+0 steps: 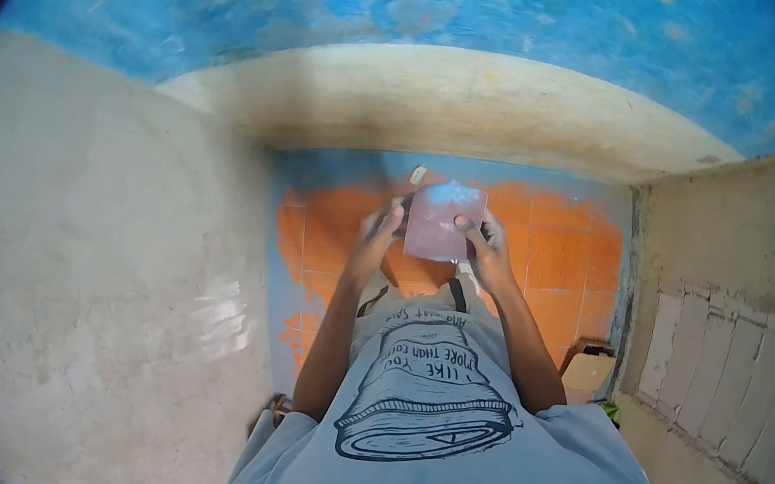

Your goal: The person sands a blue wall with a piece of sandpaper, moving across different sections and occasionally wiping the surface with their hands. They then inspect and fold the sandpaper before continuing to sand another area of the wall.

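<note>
A flat, square, pinkish sheet (438, 232) is in front of my body, with pale bluish powder or glare along its far edge. My right hand (488, 247) grips it at the right, thumb pressed on the upper face and fingers behind. At the opposite edge, my left hand (377, 234) is closed with its fingertips against the side. Something dark shows between that hand and the sheet, too shadowed to name. The exact material of the sheet cannot be made out.
Ahead stands a blue-painted wall (418, 11) above a pale band. Orange tiles (556, 259) with blue-grey edges cover the floor. Grey walls (95, 233) close in on both sides. A cardboard piece (588, 368) is by the right wall; a small white object (418, 176) lies ahead.
</note>
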Tool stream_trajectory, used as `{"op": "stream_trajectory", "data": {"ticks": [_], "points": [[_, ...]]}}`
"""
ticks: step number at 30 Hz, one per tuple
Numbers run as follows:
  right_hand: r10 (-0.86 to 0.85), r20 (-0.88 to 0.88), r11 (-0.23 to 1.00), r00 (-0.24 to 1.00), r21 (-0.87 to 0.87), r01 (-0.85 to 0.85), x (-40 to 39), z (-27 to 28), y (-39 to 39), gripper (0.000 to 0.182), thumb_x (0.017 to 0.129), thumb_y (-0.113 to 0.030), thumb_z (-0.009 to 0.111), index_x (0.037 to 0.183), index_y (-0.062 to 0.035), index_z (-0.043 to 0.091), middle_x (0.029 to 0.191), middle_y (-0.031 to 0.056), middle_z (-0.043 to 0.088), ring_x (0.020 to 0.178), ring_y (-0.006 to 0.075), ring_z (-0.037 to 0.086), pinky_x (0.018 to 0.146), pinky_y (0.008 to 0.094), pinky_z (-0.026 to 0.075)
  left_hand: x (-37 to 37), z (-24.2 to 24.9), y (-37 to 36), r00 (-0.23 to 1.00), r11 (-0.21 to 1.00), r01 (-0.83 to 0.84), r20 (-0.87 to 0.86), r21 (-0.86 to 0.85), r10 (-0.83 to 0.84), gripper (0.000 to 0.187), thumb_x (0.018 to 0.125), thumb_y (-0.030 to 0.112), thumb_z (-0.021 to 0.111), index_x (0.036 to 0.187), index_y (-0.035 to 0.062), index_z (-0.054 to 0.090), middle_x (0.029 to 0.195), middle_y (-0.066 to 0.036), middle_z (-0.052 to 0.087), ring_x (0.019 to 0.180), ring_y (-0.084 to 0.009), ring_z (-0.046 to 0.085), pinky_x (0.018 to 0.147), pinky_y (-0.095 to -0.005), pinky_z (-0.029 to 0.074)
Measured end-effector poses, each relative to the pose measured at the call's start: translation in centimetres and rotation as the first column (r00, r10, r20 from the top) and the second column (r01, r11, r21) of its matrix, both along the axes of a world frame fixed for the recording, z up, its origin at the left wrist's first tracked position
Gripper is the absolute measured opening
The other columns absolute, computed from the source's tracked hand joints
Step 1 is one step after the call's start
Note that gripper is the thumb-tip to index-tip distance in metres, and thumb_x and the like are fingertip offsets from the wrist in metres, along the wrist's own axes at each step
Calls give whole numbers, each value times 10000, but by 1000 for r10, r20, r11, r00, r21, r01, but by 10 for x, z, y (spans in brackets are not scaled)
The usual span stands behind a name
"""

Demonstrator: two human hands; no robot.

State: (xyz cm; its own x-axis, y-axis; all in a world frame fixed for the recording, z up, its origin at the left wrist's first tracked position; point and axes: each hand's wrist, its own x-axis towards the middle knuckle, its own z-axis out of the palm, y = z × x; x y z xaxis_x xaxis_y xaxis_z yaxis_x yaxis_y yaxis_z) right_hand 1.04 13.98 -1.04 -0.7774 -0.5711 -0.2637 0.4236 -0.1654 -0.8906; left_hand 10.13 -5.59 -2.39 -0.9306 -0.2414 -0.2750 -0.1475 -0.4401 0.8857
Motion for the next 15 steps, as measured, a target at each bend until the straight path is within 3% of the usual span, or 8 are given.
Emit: {"op": "stream_trajectory", "data": {"ticks": [3, 5, 10, 13, 15], "points": [[258, -6, 966, 966, 30, -258, 22, -8, -43, 348, 996, -148, 634, 1310, -4, 589, 1168, 66, 666, 1066, 143, 624, 932, 326, 505, 35, 26, -59, 996, 997, 73, -41, -22, -74, 448, 1093, 311, 514, 1387, -22, 573, 1319, -87, 615, 1168, -164, 586, 984, -334, 482], [395, -39, 918, 918, 65, -392, 36, -1, -79, 315, 991, -155, 626, 1266, -2, 612, 1127, 56, 680, 1007, 120, 623, 895, 298, 498, 58, 27, -88, 999, 995, 39, 27, -88, -37, 389, 1066, 241, 575, 1353, -22, 589, 1270, -72, 625, 1146, -146, 582, 960, -307, 470], [424, 146, 904, 894, -125, -409, 73, 3, -147, 335, 976, -155, 651, 1266, 9, 615, 1137, 67, 686, 1020, 119, 639, 864, 284, 518, 116, 34, -148, 999, 998, 20, 29, 66, -22, 351, 1021, 222, 653, 1285, -9, 637, 1153, -45, 654, 1059, -115, 578, 875, -267, 457], [511, 220, 859, 831, -161, -486, 80, 4, -167, 435, 964, -156, 670, 1335, 49, 569, 1203, 102, 672, 1083, 147, 647, 909, 294, 529, 138, 41, -174, 994, 984, 77, 87, -159, -63, 297, 991, 231, 695, 1196, 17, 676, 1053, -21, 663, 986, -96, 571, 820, -256, 448], [508, 251, 859, 824, -213, -465, 83, 10, -178, 490, 962, -159, 673, 1375, 68, 540, 1243, 124, 660, 1116, 167, 649, 938, 307, 537, 143, 44, -186, 997, 986, 30, 70, -165, -18, 238, 980, 206, 710, 1131, 24, 681, 1042, -33, 670, 965, -113, 611, 831, -273, 503]]}}
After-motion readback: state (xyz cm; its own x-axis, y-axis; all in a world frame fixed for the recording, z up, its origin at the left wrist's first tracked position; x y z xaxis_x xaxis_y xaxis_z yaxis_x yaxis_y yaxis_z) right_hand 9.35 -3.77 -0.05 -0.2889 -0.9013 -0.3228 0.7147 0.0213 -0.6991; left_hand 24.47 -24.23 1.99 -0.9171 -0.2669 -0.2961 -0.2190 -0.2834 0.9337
